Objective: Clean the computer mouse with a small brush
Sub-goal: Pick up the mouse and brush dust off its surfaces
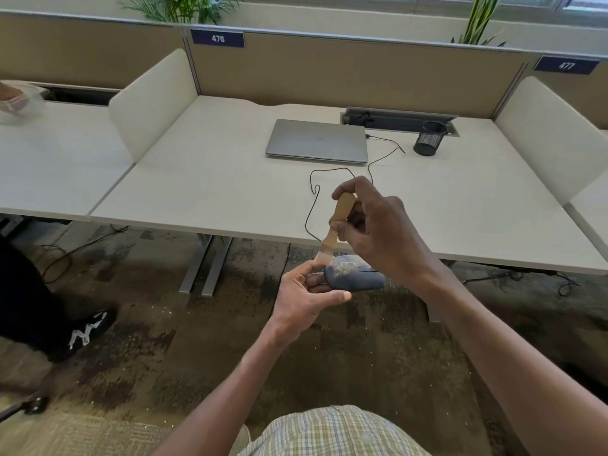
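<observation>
Mouse point(353, 274) sits in left hand point(307, 292) (brush point(336, 227) touching).

Left hand point(304, 289) is gripping the dark blue mouse point(353, 273) in the air, just off the near edge of the desk point(214, 185), above the carpet. Right hand point(375, 232) is pinching the wooden-handled brush point(335, 225), bristles pointing down and touching the mouse's top at its left end. Whitish specks are showing on the mouse shell. Mouse cable point(316, 192) is looping back across the desk toward the closed silver laptop point(317, 141). Mesh pen cup point(430, 138) is sitting to the laptop's right.
</observation>
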A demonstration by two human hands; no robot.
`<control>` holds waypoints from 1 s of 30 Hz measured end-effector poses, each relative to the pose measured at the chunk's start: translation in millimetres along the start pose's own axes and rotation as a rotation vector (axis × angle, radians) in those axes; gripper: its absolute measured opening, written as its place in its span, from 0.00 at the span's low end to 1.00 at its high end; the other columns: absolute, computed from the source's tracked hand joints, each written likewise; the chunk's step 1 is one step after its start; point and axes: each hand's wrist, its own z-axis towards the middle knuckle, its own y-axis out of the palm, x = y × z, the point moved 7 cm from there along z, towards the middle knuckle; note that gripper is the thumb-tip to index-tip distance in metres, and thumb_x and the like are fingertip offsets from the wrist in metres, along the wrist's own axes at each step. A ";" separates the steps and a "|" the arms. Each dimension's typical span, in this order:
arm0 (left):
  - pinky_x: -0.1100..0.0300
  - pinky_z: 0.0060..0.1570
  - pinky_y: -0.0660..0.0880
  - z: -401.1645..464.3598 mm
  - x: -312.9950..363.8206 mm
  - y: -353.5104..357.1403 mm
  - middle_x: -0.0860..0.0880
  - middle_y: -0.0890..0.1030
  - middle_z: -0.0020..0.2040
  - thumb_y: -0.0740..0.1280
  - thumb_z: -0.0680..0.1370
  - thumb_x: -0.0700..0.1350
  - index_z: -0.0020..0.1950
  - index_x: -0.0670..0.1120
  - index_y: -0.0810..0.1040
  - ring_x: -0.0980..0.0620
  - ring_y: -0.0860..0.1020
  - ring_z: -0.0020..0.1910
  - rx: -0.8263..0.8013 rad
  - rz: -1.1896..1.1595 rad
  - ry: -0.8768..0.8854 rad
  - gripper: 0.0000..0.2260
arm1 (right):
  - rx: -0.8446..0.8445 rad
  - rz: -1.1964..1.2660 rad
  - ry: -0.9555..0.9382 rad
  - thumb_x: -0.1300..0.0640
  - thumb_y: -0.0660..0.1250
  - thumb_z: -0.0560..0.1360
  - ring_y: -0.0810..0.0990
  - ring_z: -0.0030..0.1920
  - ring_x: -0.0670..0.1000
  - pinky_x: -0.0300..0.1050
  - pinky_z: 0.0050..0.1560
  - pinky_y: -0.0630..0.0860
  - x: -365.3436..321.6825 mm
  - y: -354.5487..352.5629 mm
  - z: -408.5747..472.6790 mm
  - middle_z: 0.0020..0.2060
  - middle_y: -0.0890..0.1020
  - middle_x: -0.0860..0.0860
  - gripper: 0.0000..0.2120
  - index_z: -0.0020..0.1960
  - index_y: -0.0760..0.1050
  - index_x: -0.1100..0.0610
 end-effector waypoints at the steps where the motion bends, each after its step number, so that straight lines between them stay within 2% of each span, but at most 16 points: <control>1: 0.57 0.54 0.84 0.6 0.0 -0.9 0.50 0.88 0.57 0.84 0.68 0.42 0.62 0.55 0.83 0.49 0.87 0.58 0.000 0.000 0.003 0.25 | -0.014 -0.011 -0.004 0.66 0.72 0.75 0.84 0.39 0.53 0.51 0.40 0.82 -1.0 1.9 0.1 0.43 0.83 0.55 0.19 0.61 0.70 0.55; 6: 0.56 0.55 0.85 1.4 -0.1 -3.5 0.52 0.88 0.58 0.84 0.68 0.41 0.64 0.55 0.82 0.50 0.87 0.59 0.022 -0.003 -0.019 0.26 | 0.030 -0.027 -0.028 0.66 0.72 0.76 0.84 0.41 0.54 0.53 0.40 0.83 -5.6 -4.7 -0.3 0.43 0.83 0.56 0.19 0.63 0.70 0.56; 9: 0.52 0.58 0.84 5.5 -4.8 -7.3 0.49 0.88 0.57 0.83 0.71 0.37 0.65 0.46 0.82 0.49 0.87 0.58 0.024 0.038 -0.015 0.24 | -0.004 0.026 -0.044 0.65 0.73 0.75 0.85 0.40 0.53 0.53 0.40 0.82 -9.2 -3.4 -2.6 0.42 0.84 0.54 0.20 0.62 0.70 0.53; 12: 0.62 0.53 0.83 6.6 -4.4 -8.6 0.52 0.89 0.54 0.83 0.71 0.36 0.68 0.43 0.80 0.52 0.87 0.56 0.041 0.041 -0.018 0.27 | -0.066 0.018 -0.051 0.65 0.74 0.75 0.85 0.41 0.52 0.52 0.40 0.83 -8.9 2.2 -6.3 0.42 0.84 0.54 0.21 0.61 0.70 0.50; 14: 0.64 0.53 0.82 7.4 -3.3 -7.7 0.53 0.89 0.54 0.83 0.70 0.36 0.68 0.43 0.80 0.53 0.87 0.56 0.037 0.028 -0.013 0.28 | -0.082 -0.008 -0.048 0.65 0.73 0.75 0.84 0.40 0.53 0.53 0.41 0.82 -6.5 5.3 -6.0 0.42 0.83 0.53 0.21 0.62 0.70 0.51; 19: 0.62 0.54 0.83 7.9 -3.3 -5.4 0.50 0.89 0.56 0.82 0.71 0.34 0.65 0.46 0.81 0.50 0.87 0.58 0.024 0.008 -0.017 0.25 | -0.041 -0.030 -0.045 0.66 0.72 0.75 0.84 0.39 0.52 0.52 0.41 0.82 -5.7 3.0 1.1 0.42 0.84 0.53 0.19 0.63 0.71 0.56; 22: 0.60 0.54 0.84 7.8 -4.3 -5.7 0.50 0.89 0.56 0.82 0.71 0.34 0.64 0.46 0.82 0.50 0.87 0.58 0.022 0.023 -0.018 0.23 | -0.012 -0.001 -0.046 0.66 0.73 0.75 0.84 0.39 0.52 0.51 0.41 0.82 -6.3 -1.0 2.0 0.42 0.83 0.53 0.19 0.62 0.71 0.54; 27: 0.57 0.59 0.83 9.7 -5.2 -8.8 0.48 0.88 0.58 0.83 0.70 0.36 0.69 0.44 0.80 0.51 0.86 0.59 0.047 0.033 -0.023 0.28 | -0.105 -0.018 -0.048 0.65 0.72 0.75 0.84 0.39 0.53 0.53 0.41 0.82 -5.0 7.0 -1.4 0.41 0.83 0.53 0.19 0.62 0.71 0.54; 30: 0.54 0.58 0.84 9.7 -5.5 -8.0 0.47 0.88 0.59 0.82 0.71 0.35 0.68 0.44 0.81 0.50 0.86 0.59 0.037 0.018 -0.022 0.27 | -0.061 -0.042 -0.059 0.65 0.72 0.76 0.83 0.39 0.53 0.52 0.41 0.82 -6.9 3.4 4.2 0.41 0.83 0.54 0.19 0.63 0.71 0.56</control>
